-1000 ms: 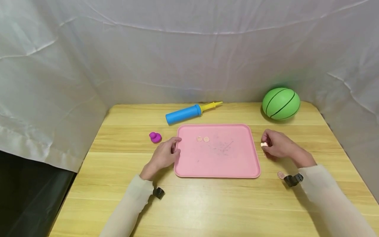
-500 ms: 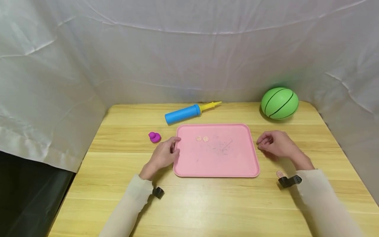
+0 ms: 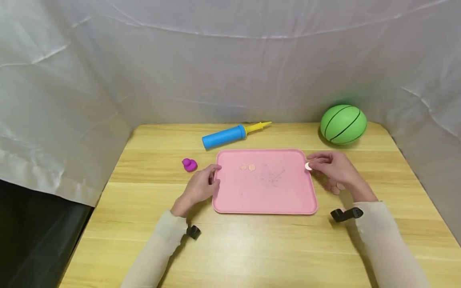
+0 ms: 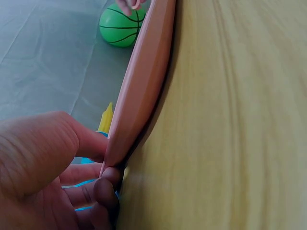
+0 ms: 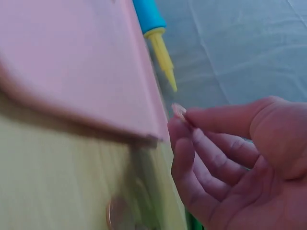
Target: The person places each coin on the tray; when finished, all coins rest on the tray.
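Observation:
My left hand [image 3: 199,185] holds the left rim of a pink tray [image 3: 266,202]; the left wrist view shows thumb and fingers pinching that rim [image 4: 139,91]. Two small copper-coloured coins, one coin [image 3: 243,167] beside another coin [image 3: 252,167], lie flat on the tray's upper left part. Just over the tray's right edge, my right hand [image 3: 336,168] pinches a coin [image 3: 308,166] between thumb and fingertips. In the right wrist view this coin [image 5: 179,111] is seen nearly edge-on. Another coin [image 3: 340,186] shows on the table beside the right hand.
A blue pump [image 3: 224,137] with a yellow nozzle lies behind the tray. A green ball [image 3: 343,124] stands at the back right, and a purple rubber duck [image 3: 189,165] sits left of the tray. Grey cloth [image 3: 252,72] hangs behind the wooden table [image 3: 252,248].
My right hand has moved left and slightly away from me, from the table beside the tray to its right rim, with a coin pinched. The left hand stays at the left rim.

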Motion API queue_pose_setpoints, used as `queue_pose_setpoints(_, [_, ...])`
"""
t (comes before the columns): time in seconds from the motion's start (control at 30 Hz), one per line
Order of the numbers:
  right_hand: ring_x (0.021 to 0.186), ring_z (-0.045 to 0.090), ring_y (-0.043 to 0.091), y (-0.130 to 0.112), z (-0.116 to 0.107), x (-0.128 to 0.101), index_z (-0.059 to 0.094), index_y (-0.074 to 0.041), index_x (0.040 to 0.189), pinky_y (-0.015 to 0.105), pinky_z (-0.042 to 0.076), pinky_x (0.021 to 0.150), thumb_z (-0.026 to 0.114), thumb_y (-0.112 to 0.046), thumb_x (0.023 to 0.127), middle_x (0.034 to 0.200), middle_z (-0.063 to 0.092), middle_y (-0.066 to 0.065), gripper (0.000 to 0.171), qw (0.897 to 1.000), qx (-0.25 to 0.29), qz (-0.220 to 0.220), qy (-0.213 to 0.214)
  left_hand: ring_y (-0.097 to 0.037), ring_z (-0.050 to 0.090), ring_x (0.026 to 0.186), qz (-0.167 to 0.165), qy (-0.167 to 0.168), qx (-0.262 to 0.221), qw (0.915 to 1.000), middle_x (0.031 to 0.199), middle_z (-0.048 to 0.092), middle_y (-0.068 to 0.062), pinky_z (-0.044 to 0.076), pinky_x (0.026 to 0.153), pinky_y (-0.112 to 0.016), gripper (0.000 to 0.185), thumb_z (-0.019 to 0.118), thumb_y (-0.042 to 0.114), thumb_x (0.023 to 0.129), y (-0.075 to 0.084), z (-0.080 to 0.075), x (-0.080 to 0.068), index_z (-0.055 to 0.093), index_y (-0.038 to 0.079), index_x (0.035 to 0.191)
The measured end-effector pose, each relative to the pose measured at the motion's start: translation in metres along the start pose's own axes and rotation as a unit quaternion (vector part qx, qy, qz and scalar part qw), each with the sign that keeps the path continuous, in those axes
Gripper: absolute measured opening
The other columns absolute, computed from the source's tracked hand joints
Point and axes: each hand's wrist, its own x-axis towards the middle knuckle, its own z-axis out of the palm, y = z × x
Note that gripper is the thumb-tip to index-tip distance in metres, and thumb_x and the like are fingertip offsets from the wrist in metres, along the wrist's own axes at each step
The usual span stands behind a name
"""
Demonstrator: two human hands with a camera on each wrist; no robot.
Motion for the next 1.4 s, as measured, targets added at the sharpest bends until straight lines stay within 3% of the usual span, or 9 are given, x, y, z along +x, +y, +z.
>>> queue_pose_setpoints(0.17, [0.099, 0.076, 0.000, -0.013, 0.007, 0.009, 0.067, -0.005, 0.146, 0.014, 0.056, 0.089, 0.074, -0.035, 0.106, 0.133, 0.078, 0.017, 0.051, 0.999, 0.029, 0.018, -0.026, -0.011, 0.052, 0.067, -0.003, -0.002, 0.009, 1.0000, 0.077, 0.058, 0.005, 0.040, 0.058, -0.024, 0.050, 0.071, 0.023, 0.101, -0.001, 0.000, 0.001, 0.063, 0.017, 0.150])
queue_pose_setpoints(0.43, [0.091, 0.077, 0.010, -0.036, 0.031, 0.028, 0.066, -0.002, 0.146, 0.025, 0.063, 0.085, 0.078, -0.024, 0.103, 0.116, 0.084, 0.009, 0.050, 0.994, 0.088, 0.028, -0.054, -0.010, 0.053, 0.067, -0.001, -0.006, 0.001, 1.0000, 0.077, 0.059, 0.006, 0.041, 0.059, -0.025, 0.050, 0.072, 0.023, 0.101, -0.002, -0.001, 0.001, 0.063, 0.017, 0.150])
queue_pose_setpoints(0.53, [0.088, 0.077, 0.011, -0.042, 0.045, 0.038, 0.067, 0.000, 0.143, 0.024, 0.061, 0.085, 0.079, -0.020, 0.101, 0.114, 0.084, 0.011, 0.048, 0.993, 0.099, 0.016, -0.060, -0.010, 0.052, 0.066, -0.003, -0.005, 0.004, 1.0000, 0.077, 0.058, 0.005, 0.040, 0.058, -0.024, 0.049, 0.072, 0.023, 0.101, -0.002, -0.002, 0.001, 0.064, 0.018, 0.150])
queue_pose_setpoints(0.67, [0.086, 0.076, 0.010, -0.050, 0.063, 0.048, 0.067, 0.005, 0.139, 0.021, 0.059, 0.085, 0.075, -0.014, 0.102, 0.115, 0.082, 0.020, 0.042, 0.993, 0.092, -0.020, -0.068, -0.011, 0.052, 0.066, -0.001, -0.007, 0.008, 0.9999, 0.077, 0.058, 0.005, 0.039, 0.058, -0.024, 0.049, 0.072, 0.022, 0.101, -0.002, -0.001, 0.001, 0.063, 0.017, 0.149])
queue_pose_setpoints(0.83, [0.086, 0.071, 0.006, -0.062, 0.082, 0.058, 0.072, 0.004, 0.129, 0.018, 0.056, 0.082, 0.076, -0.013, 0.100, 0.107, 0.083, 0.018, 0.034, 0.996, 0.053, -0.049, -0.057, -0.011, 0.051, 0.066, 0.002, -0.007, 0.008, 0.9999, 0.077, 0.058, 0.005, 0.039, 0.058, -0.024, 0.049, 0.071, 0.022, 0.102, 0.000, -0.001, 0.000, 0.063, 0.015, 0.149])
queue_pose_setpoints(1.1, [0.082, 0.069, 0.013, -0.074, 0.102, 0.069, 0.074, -0.003, 0.120, 0.024, 0.050, 0.068, 0.076, -0.011, 0.100, 0.104, 0.082, 0.013, 0.022, 0.999, 0.015, -0.026, -0.041, -0.011, 0.052, 0.067, 0.000, 0.002, 0.005, 1.0000, 0.077, 0.057, 0.005, 0.039, 0.058, -0.025, 0.049, 0.072, 0.023, 0.101, 0.001, -0.003, -0.001, 0.063, 0.016, 0.149])
queue_pose_setpoints(1.4, [0.104, 0.073, 0.028, -0.079, 0.110, 0.063, 0.074, -0.005, 0.117, 0.045, 0.060, 0.097, 0.076, -0.006, 0.098, 0.112, 0.078, 0.014, 0.020, 0.993, -0.066, -0.095, -0.031, -0.008, 0.051, 0.065, 0.021, 0.010, 0.014, 0.9996, 0.074, 0.058, 0.007, 0.041, 0.058, -0.025, 0.048, 0.073, 0.021, 0.099, -0.001, -0.001, 0.001, 0.065, 0.013, 0.146])
